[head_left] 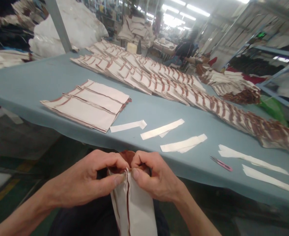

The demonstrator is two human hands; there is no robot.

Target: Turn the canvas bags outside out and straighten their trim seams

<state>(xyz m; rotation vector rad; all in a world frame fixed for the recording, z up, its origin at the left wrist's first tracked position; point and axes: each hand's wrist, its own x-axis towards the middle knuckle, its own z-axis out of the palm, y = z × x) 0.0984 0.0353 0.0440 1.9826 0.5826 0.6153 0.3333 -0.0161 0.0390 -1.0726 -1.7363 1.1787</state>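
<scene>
Both my hands pinch the top edge of a cream fabric piece (134, 206) with a brown seam and brown lining, held below the table's near edge. My left hand (90, 178) grips its left side with curled fingers and the thumb pressed on the cloth. My right hand (154, 178) grips the right side the same way. The piece hangs down over my lap.
A long blue-grey table (36, 82) carries a small stack of cream pieces (87, 105), long overlapping rows of the same pieces (164, 82), several white strips (161, 129) and a small pink cutter (221, 164). A person sits far back (186, 49). Shelving stands at right.
</scene>
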